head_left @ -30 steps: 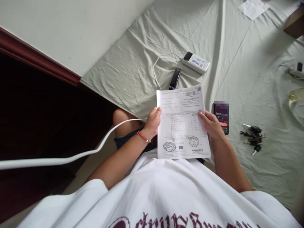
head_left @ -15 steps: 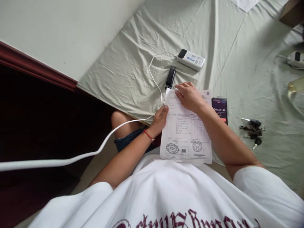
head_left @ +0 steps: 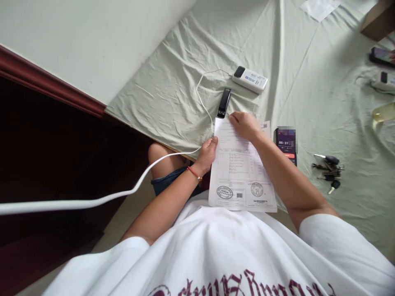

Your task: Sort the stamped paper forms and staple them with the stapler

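Note:
Printed papers (head_left: 236, 168) with a table and two round stamps lie over the table's edge against my shirt. My left hand (head_left: 207, 154) grips their left edge, thumb on top. At the upper edge, the fingers of my right hand (head_left: 245, 124) are bent together in a pinch on the papers; the fingertips are partly hidden. A black stapler (head_left: 224, 102) rests just beyond the top left corner, close to my right fingers. Whether the papers are one sheet or a thin stack is hard to make out.
A white power bank (head_left: 250, 79) with a white cable (head_left: 120, 197) lies beyond the stapler. To the right are a phone (head_left: 285, 146) showing a timer and a bunch of keys (head_left: 329, 168). A cardboard box (head_left: 378, 20) and a bottle (head_left: 383, 115) sit at the far right.
My right hand's fingers have drawn in from spread to bent together at the papers' top edge. My left hand keeps its grip. The view has shifted slightly.

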Available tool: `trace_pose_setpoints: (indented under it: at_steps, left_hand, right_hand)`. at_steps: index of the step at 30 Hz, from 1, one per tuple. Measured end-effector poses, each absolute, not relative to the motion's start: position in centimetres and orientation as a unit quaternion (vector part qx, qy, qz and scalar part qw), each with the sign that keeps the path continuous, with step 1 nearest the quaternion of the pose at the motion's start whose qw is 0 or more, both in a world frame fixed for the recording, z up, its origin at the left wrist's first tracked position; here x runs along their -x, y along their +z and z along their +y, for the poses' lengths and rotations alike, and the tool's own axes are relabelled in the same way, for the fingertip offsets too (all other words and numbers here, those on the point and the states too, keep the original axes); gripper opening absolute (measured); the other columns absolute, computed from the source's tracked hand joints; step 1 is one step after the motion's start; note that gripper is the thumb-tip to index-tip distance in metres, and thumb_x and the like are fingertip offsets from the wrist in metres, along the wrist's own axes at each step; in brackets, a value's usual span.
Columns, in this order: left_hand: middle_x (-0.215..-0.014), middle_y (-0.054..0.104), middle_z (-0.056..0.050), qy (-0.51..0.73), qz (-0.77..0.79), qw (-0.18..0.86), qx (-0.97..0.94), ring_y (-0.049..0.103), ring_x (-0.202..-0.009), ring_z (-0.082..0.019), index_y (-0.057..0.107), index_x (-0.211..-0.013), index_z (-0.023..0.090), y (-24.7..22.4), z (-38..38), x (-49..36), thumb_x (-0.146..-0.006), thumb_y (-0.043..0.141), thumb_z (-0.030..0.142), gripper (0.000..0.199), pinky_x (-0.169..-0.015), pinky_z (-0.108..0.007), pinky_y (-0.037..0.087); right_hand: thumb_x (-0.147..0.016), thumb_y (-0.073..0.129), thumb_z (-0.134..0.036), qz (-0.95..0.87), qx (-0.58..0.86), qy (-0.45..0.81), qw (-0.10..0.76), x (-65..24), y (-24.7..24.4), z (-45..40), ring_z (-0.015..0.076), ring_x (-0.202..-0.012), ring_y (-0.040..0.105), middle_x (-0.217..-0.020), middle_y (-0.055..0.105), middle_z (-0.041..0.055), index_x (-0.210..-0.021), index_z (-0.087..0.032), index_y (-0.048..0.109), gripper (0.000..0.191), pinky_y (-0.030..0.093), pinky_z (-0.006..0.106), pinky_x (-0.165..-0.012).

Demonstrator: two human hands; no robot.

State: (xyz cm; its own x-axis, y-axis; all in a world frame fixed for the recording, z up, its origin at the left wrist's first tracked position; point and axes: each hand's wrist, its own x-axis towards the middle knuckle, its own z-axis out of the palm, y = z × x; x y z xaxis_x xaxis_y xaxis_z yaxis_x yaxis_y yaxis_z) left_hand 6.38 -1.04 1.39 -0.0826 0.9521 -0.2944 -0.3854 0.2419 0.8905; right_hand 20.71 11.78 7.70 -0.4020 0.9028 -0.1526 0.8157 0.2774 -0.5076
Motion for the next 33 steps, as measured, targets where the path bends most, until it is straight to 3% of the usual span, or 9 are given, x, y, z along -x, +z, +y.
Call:
trace_pose_setpoints:
  at_steps: [4, 11, 17, 22, 33]
  left_hand:
    - [-0.090, 0.078, -0.007, 0.539, 0.501, 0.612, -0.290, 0.074, -0.098, -0.027, 0.071, -0.093, 0.017, 1.6, -0.9, -6.5, -0.089, 0.068, 0.067, 0.050, -0.089, -0.039, 0.059]
    - [-0.086, 0.078, -0.006, 0.539, 0.505, 0.625, -0.252, 0.075, -0.092, -0.026, 0.069, -0.087, 0.017, 1.8, -0.6, -6.6, -0.089, 0.072, 0.061, 0.044, -0.088, -0.039, 0.060]
    - [-0.080, 0.076, -0.004, 0.512, 0.519, 0.662, -0.177, 0.075, -0.092, -0.026, 0.067, -0.089, 0.018, 2.1, -0.2, -6.8, -0.088, 0.075, 0.051, 0.034, -0.088, -0.040, 0.060]
    - [-0.075, 0.074, -0.004, 0.480, 0.545, 0.672, -0.146, 0.074, -0.080, -0.023, 0.066, -0.085, 0.017, 2.5, -0.9, -6.6, -0.088, 0.074, 0.042, 0.027, -0.080, -0.038, 0.060]
    - [-0.077, 0.072, -0.003, 0.465, 0.570, 0.644, -0.212, 0.068, -0.073, -0.021, 0.068, -0.085, 0.018, 2.6, -3.3, -5.5, -0.089, 0.073, 0.040, 0.024, -0.075, -0.034, 0.056]
  right_hand:
    - [-0.099, 0.050, -0.037, -0.776, 0.541, 0.316, 0.068, -20.7, 7.3, 12.6, 0.0183, -0.068, 0.050, -0.073, 0.061, 0.0049, -0.071, -0.021, 0.057, 0.033, 0.037, 0.035, -0.068]
    - [-0.095, 0.057, -0.036, -0.766, 0.508, 0.380, 0.106, -21.0, 6.7, 13.3, 0.0148, -0.066, 0.043, -0.064, 0.049, -0.0008, -0.066, -0.021, 0.054, 0.033, 0.036, 0.033, -0.068]
    - [-0.092, 0.058, -0.030, -0.756, 0.533, 0.365, 0.106, -20.7, 6.3, 14.4, 0.0157, -0.067, 0.046, -0.067, 0.054, 0.0010, -0.069, -0.021, 0.058, 0.025, 0.039, 0.033, -0.068]
    - [-0.089, 0.059, -0.026, -0.773, 0.538, 0.323, 0.086, -20.0, 5.8, 15.8, 0.0183, -0.068, 0.050, -0.068, 0.058, 0.0037, -0.067, -0.021, 0.060, 0.022, 0.041, 0.035, -0.071]
    - [-0.089, 0.056, -0.021, -0.793, 0.534, 0.285, 0.070, -18.5, 5.5, 17.1, 0.0246, -0.079, 0.061, -0.080, 0.071, 0.0095, -0.073, -0.022, 0.069, 0.021, 0.046, 0.038, -0.075]
